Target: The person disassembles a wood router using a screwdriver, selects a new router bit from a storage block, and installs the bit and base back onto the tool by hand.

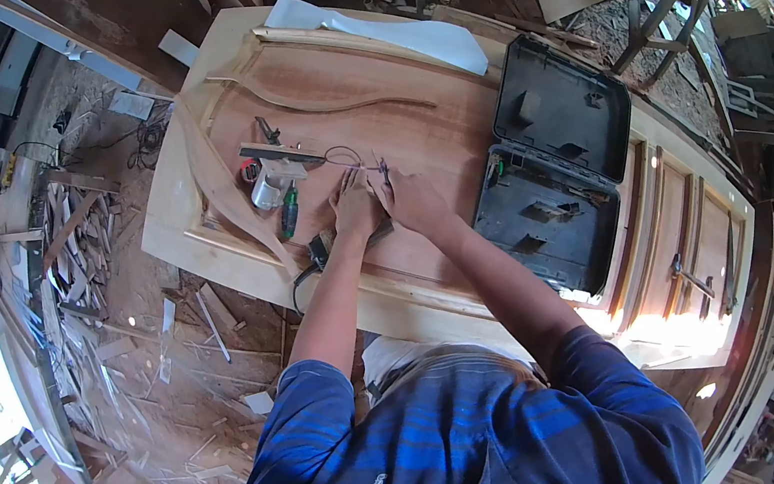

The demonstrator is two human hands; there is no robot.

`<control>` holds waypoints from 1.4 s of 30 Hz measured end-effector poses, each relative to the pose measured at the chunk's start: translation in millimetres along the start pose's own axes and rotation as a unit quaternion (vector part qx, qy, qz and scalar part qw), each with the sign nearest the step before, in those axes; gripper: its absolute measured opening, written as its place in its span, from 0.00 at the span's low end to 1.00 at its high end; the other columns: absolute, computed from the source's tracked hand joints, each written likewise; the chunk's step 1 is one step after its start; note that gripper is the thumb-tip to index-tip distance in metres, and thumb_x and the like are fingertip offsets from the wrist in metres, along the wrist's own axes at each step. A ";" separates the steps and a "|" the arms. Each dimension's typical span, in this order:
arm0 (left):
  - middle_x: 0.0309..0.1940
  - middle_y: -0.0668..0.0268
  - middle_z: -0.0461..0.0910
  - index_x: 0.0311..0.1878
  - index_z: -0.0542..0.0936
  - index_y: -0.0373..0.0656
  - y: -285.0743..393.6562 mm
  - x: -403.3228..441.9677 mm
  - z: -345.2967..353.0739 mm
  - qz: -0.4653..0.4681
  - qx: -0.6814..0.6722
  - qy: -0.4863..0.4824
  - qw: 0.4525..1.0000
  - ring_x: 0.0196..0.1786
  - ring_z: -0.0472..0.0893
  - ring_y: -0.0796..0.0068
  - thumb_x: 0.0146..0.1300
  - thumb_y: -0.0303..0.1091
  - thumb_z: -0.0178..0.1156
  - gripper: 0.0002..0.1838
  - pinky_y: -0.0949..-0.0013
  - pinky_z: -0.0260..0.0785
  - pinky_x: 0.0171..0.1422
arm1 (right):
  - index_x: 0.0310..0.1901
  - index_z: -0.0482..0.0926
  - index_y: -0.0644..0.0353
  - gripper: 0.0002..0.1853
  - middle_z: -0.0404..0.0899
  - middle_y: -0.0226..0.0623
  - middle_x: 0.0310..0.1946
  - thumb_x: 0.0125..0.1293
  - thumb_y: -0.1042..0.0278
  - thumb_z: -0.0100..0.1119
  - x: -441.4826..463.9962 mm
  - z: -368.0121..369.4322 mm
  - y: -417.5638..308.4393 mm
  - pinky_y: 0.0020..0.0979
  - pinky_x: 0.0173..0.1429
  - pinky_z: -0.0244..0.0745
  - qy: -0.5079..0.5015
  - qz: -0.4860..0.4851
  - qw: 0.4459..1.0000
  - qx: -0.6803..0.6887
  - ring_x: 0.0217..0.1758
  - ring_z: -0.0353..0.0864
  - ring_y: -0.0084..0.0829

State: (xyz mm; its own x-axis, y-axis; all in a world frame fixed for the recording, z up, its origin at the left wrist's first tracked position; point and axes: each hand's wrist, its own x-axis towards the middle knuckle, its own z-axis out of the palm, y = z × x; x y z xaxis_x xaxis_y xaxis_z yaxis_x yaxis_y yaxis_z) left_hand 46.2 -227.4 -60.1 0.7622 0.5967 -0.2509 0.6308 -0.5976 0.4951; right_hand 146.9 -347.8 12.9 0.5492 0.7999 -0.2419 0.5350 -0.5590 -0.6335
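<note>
Both hands are close together over a reddish wooden panel point(280, 76) with a pale frame. My left hand point(357, 208) has its fingers bent together near a thin dark cord loop point(343, 155). Beside it, my right hand point(415, 203) closes around something small and thin; its kind is hidden by the fingers. A short purplish piece point(373, 167) shows at the fingertips. Left of the hands lie a green-handled screwdriver point(289, 213), a silver metal power tool part point(269, 188) and a dark straight bar point(280, 152).
An open black plastic tool case point(545, 217) lies right of my hands. Curved wooden strips point(325, 105) and a white sheet point(385, 37) rest on the panel. A hammer point(691, 277) lies on the framed panel at right. Wood scraps point(78, 240) litter the floor at left.
</note>
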 end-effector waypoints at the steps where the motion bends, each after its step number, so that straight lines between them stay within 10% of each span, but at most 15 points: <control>1: 0.84 0.54 0.64 0.84 0.64 0.40 -8.1 4.1 7.4 0.009 0.002 0.009 1.000 0.88 0.59 0.57 0.71 0.37 0.56 0.38 0.44 0.47 0.90 | 0.57 0.77 0.72 0.19 0.86 0.67 0.43 0.78 0.62 0.53 7.2 2.8 0.7 0.61 0.56 0.80 -0.003 -0.001 1.000 -0.011 0.48 0.87 0.65; 11: 0.86 0.56 0.61 0.86 0.61 0.43 -21.4 8.7 10.3 -0.003 -0.080 -0.016 0.997 0.90 0.55 0.58 0.69 0.48 0.63 0.45 0.46 0.46 0.90 | 0.48 0.86 0.68 0.20 0.88 0.65 0.47 0.74 0.56 0.57 73.7 21.9 3.5 0.54 0.61 0.83 -0.147 -0.019 0.981 -0.125 0.52 0.89 0.60; 17: 0.84 0.53 0.64 0.84 0.62 0.43 -7.7 -4.1 -4.5 0.051 -0.068 -0.005 0.996 0.89 0.56 0.55 0.62 0.50 0.71 0.50 0.41 0.50 0.87 | 0.58 0.83 0.63 0.26 0.88 0.56 0.55 0.75 0.46 0.58 75.1 4.1 -23.7 0.51 0.66 0.79 0.069 0.063 0.993 0.066 0.61 0.87 0.55; 29: 0.80 0.40 0.65 0.86 0.48 0.37 8.5 2.3 -23.0 0.002 -0.189 -0.003 0.982 0.84 0.63 0.43 0.65 0.48 0.71 0.57 0.39 0.49 0.86 | 0.76 0.74 0.59 0.39 0.52 0.65 0.85 0.79 0.33 0.50 139.1 74.0 -2.7 0.68 0.88 0.30 0.226 0.014 0.973 -0.035 0.91 0.42 0.62; 42: 0.77 0.38 0.68 0.86 0.38 0.29 9.6 4.2 -15.7 -0.020 -0.175 0.023 0.984 0.81 0.67 0.44 0.64 0.39 0.70 0.61 0.42 0.44 0.88 | 0.83 0.66 0.57 0.43 0.45 0.66 0.86 0.78 0.34 0.51 161.3 96.8 12.5 0.72 0.87 0.24 0.208 0.043 0.972 -0.098 0.91 0.35 0.66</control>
State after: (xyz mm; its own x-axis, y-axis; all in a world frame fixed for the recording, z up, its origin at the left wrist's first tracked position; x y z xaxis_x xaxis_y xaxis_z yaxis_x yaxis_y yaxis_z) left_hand 53.2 -222.3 -43.4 0.7258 0.6440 -0.2417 0.5650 -0.3577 0.7436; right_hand 180.0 -204.6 -105.2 0.7877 0.6135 0.0568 0.5652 -0.6829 -0.4628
